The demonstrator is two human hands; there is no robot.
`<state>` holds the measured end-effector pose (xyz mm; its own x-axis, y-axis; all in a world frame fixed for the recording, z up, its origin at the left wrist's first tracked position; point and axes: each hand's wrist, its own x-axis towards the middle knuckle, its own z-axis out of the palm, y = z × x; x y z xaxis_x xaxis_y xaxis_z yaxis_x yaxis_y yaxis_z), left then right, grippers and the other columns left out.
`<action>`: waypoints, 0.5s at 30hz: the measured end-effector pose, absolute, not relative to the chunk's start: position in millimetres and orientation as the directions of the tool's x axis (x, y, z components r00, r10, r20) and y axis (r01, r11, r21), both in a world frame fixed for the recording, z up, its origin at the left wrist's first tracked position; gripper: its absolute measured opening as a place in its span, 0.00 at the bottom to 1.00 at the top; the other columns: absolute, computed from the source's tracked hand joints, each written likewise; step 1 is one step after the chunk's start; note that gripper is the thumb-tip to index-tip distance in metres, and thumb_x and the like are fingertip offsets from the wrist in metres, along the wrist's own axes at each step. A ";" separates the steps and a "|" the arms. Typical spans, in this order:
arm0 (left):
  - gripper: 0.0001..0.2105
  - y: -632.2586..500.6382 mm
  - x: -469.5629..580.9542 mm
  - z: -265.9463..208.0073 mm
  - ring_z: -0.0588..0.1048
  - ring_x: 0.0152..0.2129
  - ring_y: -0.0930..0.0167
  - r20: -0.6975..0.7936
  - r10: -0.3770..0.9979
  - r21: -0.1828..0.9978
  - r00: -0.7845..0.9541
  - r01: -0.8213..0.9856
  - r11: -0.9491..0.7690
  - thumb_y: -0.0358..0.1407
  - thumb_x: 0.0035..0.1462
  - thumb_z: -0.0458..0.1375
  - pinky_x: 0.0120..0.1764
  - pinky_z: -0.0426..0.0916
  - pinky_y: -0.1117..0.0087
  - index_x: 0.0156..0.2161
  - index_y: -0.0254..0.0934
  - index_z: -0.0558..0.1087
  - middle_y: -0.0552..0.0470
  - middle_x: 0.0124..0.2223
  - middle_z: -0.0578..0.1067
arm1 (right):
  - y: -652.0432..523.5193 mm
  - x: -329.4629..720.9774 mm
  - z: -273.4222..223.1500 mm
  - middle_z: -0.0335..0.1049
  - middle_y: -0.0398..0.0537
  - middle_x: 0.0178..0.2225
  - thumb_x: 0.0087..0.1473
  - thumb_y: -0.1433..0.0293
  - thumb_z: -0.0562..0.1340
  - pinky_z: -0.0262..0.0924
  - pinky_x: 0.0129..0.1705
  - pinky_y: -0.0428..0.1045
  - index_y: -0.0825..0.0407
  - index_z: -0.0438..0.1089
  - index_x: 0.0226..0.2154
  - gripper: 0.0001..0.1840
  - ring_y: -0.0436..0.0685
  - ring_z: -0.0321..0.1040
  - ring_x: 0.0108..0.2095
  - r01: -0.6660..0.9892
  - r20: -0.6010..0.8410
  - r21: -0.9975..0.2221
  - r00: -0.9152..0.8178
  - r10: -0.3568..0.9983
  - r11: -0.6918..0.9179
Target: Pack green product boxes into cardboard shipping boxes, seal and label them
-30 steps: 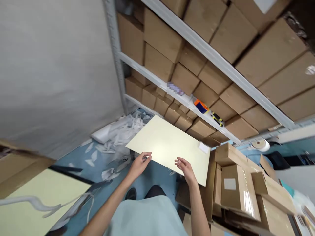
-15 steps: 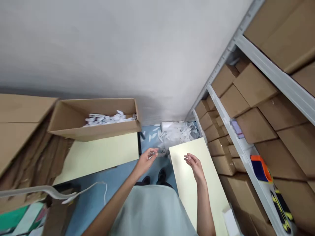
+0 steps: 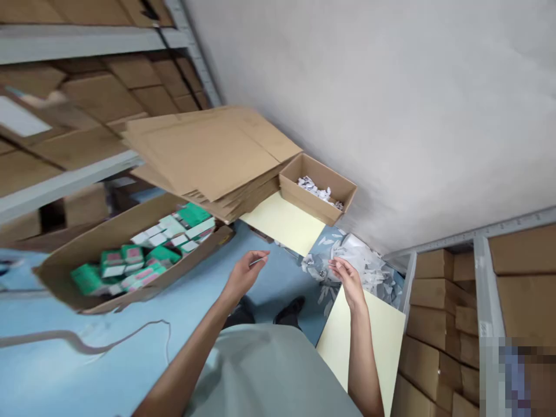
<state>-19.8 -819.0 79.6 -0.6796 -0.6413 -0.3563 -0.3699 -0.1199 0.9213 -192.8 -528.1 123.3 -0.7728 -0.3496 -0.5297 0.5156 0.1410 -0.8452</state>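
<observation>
My left hand (image 3: 247,275) is out in front of my body, thumb and fingers closed in a pinch. A thin sliver shows at its fingertips, too small to name. My right hand (image 3: 351,284) is raised to the right, its fingers loosely bent and slightly apart, with no object clearly visible in it. Below and behind the right hand lies a pale yellow board (image 3: 380,330). White paper scraps (image 3: 356,255) are heaped on the floor just beyond that hand.
An open carton (image 3: 195,263) of green-and-white small boxes (image 3: 132,255) lies at left. Flattened cardboard sheets (image 3: 217,150) are stacked behind it. A small carton (image 3: 332,214) holding white scraps stands on another pale board (image 3: 282,223). Box-filled shelves (image 3: 438,307) stand on both sides. A cable (image 3: 73,341) crosses the blue floor.
My view has swung left, bringing the carton of green-and-white boxes and the left shelves into sight. Both hands remain raised and apart in front of me, the left slightly further left.
</observation>
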 end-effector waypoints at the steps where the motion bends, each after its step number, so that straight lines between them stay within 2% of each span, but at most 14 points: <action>1: 0.35 -824.0 -8.8 80.7 0.84 0.53 0.51 -0.359 -0.667 0.922 -0.653 -0.360 -0.143 0.75 0.47 0.66 0.62 0.76 0.47 0.36 0.44 0.74 0.37 0.51 0.87 | -543.6 -188.5 125.2 0.87 0.59 0.53 0.43 0.37 0.81 0.72 0.65 0.66 0.48 0.85 0.50 0.41 0.72 0.83 0.56 0.506 -0.524 -0.848 -0.756 -0.393 0.158; 7: 0.33 -855.9 64.3 84.8 0.83 0.55 0.51 -0.362 -0.759 0.930 -0.541 -0.268 -0.252 0.74 0.46 0.68 0.63 0.74 0.47 0.35 0.45 0.72 0.39 0.51 0.87 | -638.1 -136.0 136.3 0.87 0.58 0.53 0.49 0.38 0.79 0.72 0.64 0.64 0.47 0.85 0.51 0.38 0.71 0.83 0.55 0.429 -0.493 -0.864 -0.617 -0.613 0.262; 15: 0.25 -923.2 201.3 99.8 0.81 0.58 0.53 -0.312 -0.863 0.950 -0.396 -0.128 -0.285 0.65 0.53 0.67 0.63 0.74 0.49 0.37 0.45 0.71 0.41 0.53 0.87 | -753.7 -31.1 143.1 0.87 0.56 0.54 0.52 0.42 0.78 0.71 0.65 0.64 0.46 0.85 0.53 0.35 0.69 0.83 0.55 0.352 -0.478 -0.872 -0.459 -0.749 0.341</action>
